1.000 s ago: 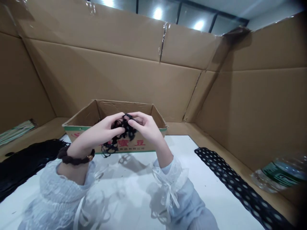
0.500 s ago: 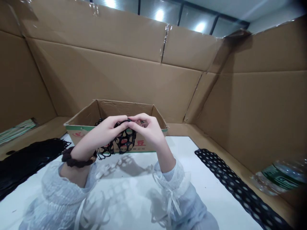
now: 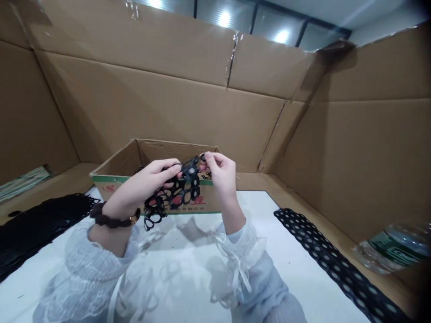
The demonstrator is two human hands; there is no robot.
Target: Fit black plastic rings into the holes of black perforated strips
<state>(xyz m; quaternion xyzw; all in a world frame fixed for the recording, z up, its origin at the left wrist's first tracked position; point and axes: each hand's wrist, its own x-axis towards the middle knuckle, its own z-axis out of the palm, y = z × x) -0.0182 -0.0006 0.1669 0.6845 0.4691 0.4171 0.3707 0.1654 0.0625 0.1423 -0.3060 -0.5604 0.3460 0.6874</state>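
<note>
The black mesh (image 3: 186, 188), limp and full of round holes, hangs between my left grip (image 3: 155, 178), closed on its upper left edge, and my right grip (image 3: 221, 174), pinching its upper right end. Behind, the cardboard box (image 3: 210, 197) shows a red "豆"; a green-labelled clear bottle (image 3: 393, 246) lies right of the white counter (image 3: 254, 211).

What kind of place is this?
Maybe a small workspace: cardboard walls stand around a white tabletop, with an open box on it and black netting held in front.
</note>
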